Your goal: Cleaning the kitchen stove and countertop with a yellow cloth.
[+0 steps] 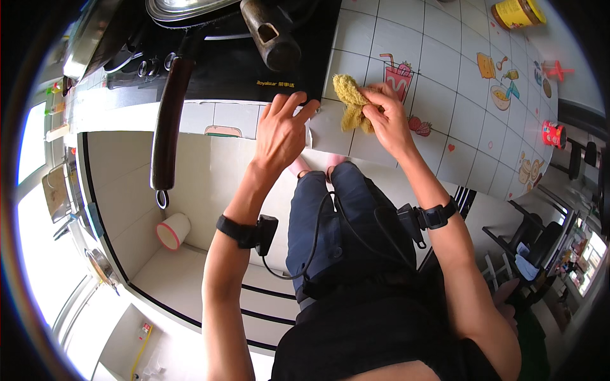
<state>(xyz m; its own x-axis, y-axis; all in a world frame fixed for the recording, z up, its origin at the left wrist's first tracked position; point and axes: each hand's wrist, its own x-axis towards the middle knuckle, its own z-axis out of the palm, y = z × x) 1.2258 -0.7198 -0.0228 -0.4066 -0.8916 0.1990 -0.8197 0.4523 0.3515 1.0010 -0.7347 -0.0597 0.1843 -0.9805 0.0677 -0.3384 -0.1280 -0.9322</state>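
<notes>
My right hand [387, 116] grips a bunched yellow cloth [351, 97] over the tile-patterned countertop [433, 71], just right of the black glass cooktop [219, 71]. Nothing shows in my left hand [284, 128], which is at the front edge of the cooktop with its fingers bent and apart. Whether its fingertips touch the edge cannot be told. Above the left hand a dark, hollow metal handle [274, 45] juts over the cooktop. A pan's brown handle [167, 124] sticks out past the front edge to the left.
A metal lid [190, 7] lies at the top on the cooktop. A yellow-labelled jar [517, 13] and a red container [553, 134] stand at the counter's far right. On the floor at left is a white bin with a pink rim [173, 232]. Black chairs [538, 233] are at right.
</notes>
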